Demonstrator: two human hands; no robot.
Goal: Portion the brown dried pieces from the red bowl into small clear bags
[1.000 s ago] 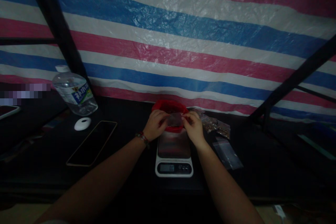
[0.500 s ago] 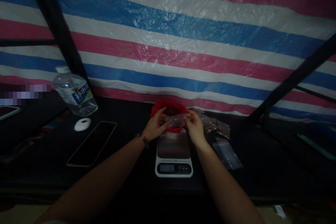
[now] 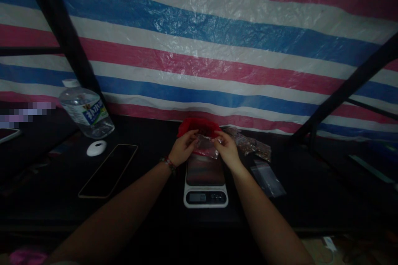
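Note:
Between my two hands a small clear plastic bag (image 3: 207,145) is stretched out; I cannot make out anything inside it. My left hand (image 3: 183,148) pinches its left side, and my right hand (image 3: 228,149) pinches its right side. Right behind the bag sits a red plastic bag (image 3: 199,124), open at the top, its contents dark and partly hidden by my fingers. Below my hands lies a white digital scale (image 3: 205,198) with a dark metal plate and a lit display.
Filled clear bags (image 3: 253,145) and flat clear bags (image 3: 268,179) lie right of the scale. A phone (image 3: 108,170), a white oval case (image 3: 96,148) and a large clear bottle (image 3: 87,109) are on the left. A striped sheet (image 3: 199,58) hangs behind the black table.
The small clear bag has turned from a flattened, narrow strip to a more upright, spread-out position. My hands keep their pinch on both sides. The view has shifted slightly.

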